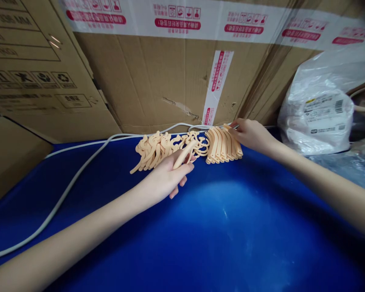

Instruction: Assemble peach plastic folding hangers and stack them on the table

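My left hand (170,174) is closed round a beige curved plastic piece (184,155), held tilted above the blue surface, with what may be a second one beside it. Behind it lies a heap of hook-shaped beige pieces (153,149). To the right, a row of flat, curved beige strips (222,146) stands pressed side by side, and several ring-like beige parts (202,142) lie between heap and row. At the row's far right end, my right hand (251,132) pinches the top of a beige strip; some of its fingertips are hidden.
Large cardboard boxes (158,77) wall off the back of the blue surface (200,235). A white cable (76,178) runs along the left and behind the pieces. At the right sits a clear plastic bag (319,101) with a printed label.
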The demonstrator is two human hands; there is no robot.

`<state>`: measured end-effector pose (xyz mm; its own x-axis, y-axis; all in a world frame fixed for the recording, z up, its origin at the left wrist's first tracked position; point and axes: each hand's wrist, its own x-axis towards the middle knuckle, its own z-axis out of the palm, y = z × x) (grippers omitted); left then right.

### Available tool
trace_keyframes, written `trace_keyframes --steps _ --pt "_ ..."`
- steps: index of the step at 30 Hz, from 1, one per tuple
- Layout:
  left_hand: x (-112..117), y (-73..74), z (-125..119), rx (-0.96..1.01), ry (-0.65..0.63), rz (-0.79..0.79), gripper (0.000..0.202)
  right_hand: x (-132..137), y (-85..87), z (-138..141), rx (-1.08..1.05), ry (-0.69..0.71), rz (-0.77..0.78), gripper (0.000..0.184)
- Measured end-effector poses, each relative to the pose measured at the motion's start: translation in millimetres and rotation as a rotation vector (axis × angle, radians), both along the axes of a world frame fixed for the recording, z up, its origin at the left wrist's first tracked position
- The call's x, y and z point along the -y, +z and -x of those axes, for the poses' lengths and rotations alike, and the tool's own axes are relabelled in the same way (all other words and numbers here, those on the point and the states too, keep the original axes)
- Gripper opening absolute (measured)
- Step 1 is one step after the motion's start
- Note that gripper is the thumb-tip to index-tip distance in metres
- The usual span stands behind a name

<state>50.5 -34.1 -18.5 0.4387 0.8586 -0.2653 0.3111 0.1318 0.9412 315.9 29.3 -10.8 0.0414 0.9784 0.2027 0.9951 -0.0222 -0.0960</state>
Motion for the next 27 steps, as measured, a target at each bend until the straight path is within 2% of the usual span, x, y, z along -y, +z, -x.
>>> trace_keyframes --steps 3,10,13,16,18,19,22,23,25,27 --pt "1.4 -2.6 2.5 0.011 0.025 0.026 0.021 0.8 -1.6 6.7 0.024 -0.010 0.012 0.034" --pt "0.0 -5.4 3.9 0.110 0.109 0.112 0.052 1.1 -3.0 13.7 0.060 -0.014 0.000 0.040" --pt "1.7 -2.4 3.3 0.134 0.151 0.132 0.054 0.6 -1.0 11.9 0.067 -0.014 -0.021 0.043" --pt "2.7 4.4 4.0 0.054 0.107 0.086 0.052 7.6 6.1 12.0 0.036 -0.020 -0.063 0.041" --pt "2.8 8.9 3.5 0.062 0.078 0.075 0.046 21.6 12.1 17.7 -0.069 0.034 -0.094 0.035" --pt "3.1 10.5 2.4 0.094 0.083 0.076 0.041 31.6 14.7 22.7 -0.156 0.105 -0.080 0.033" --pt "6.6 11.3 -3.7 0.228 0.135 0.098 0.023 67.2 19.6 42.4 -0.561 0.435 0.198 0.051" --pt "8.8 10.6 -5.8 0.255 0.141 0.103 0.022 78.2 20.4 48.6 -0.649 0.496 0.309 0.049" --pt "13.7 9.9 -8.3 0.274 0.127 0.073 0.026 94.6 22.5 56.8 -0.769 0.539 0.398 0.039" --pt "17.6 12.1 -6.6 0.250 0.100 -0.077 0.028 102.4 26.6 57.6 -0.879 0.516 0.387 0.036"
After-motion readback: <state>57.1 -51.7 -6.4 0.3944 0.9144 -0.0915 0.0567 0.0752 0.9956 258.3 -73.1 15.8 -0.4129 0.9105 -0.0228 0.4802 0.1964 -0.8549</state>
